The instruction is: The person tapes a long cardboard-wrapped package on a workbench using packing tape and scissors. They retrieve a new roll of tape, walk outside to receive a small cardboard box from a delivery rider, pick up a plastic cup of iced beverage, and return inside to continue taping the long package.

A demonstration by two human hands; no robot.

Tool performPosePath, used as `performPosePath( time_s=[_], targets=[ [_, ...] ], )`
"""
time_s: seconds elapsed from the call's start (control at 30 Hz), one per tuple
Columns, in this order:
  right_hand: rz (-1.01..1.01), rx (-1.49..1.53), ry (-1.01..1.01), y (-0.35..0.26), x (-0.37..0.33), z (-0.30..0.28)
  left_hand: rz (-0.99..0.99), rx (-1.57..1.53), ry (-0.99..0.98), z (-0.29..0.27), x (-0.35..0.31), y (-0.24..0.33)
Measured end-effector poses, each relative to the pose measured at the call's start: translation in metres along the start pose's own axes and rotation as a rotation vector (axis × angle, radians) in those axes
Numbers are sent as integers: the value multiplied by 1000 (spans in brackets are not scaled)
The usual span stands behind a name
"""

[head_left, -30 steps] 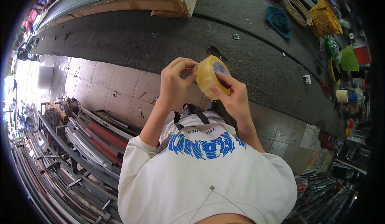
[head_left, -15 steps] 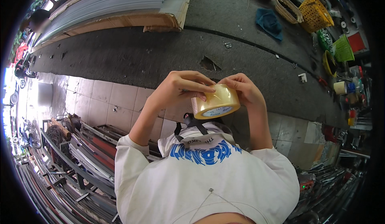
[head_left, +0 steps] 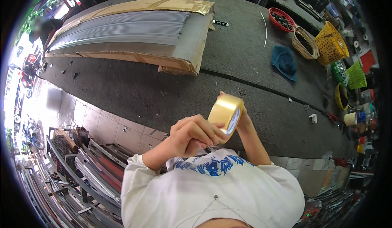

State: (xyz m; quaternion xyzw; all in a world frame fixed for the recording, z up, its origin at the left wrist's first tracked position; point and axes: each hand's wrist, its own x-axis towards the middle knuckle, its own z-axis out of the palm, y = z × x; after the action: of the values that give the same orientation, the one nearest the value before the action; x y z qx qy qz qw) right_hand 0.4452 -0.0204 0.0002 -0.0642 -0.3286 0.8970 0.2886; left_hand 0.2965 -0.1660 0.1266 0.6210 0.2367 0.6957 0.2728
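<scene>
One roll of tape point(head_left: 223, 111), clear with a yellow cast, in hand: holding it tilted just beyond the white shirt point(head_left: 212, 187), showing against the near part of the dark bench point(head_left: 155, 91). Cupping its far side with the right hand point(head_left: 243, 121), mostly hiding behind the roll, apparently gripping it. Bunching the left hand point(head_left: 192, 136) at its lower edge, curling fingers together and touching the roll; being unable to tell about pinching any loose film there. Probably going best by bracing firmly from behind with the right, working lightly with the left fingertips, pressing evenly across the full width to avoid splitting, and angling the roll toward the light.
</scene>
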Motion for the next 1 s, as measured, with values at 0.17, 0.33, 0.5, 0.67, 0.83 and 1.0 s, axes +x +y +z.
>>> performPosePath(
  time_s=[0.17, 0.33, 0.5, 0.67, 0.83, 1.0],
  targets=[
    [222, -337, 125, -14, 25, -17, -187, 280, -8, -31, 31, 6],
    [-292, -970, 244, -65, 24, 57, -285, 251, -170, -53, 46, 9],
    [-200, -1288, 163, -31, 23, 184, -143, 258, -124, -88, 43, 23],
    [-135, -1321, 227, 7, 45, 220, -17, 229, -60, -127, 34, 41],
    [-522, -1209, 268, 36, 67, 200, -75, 84, 74, -154, 40, 51],
    [-298, -1105, 535, 85, 57, 187, -180, 61, 122, -173, 48, 53]
  ],
)
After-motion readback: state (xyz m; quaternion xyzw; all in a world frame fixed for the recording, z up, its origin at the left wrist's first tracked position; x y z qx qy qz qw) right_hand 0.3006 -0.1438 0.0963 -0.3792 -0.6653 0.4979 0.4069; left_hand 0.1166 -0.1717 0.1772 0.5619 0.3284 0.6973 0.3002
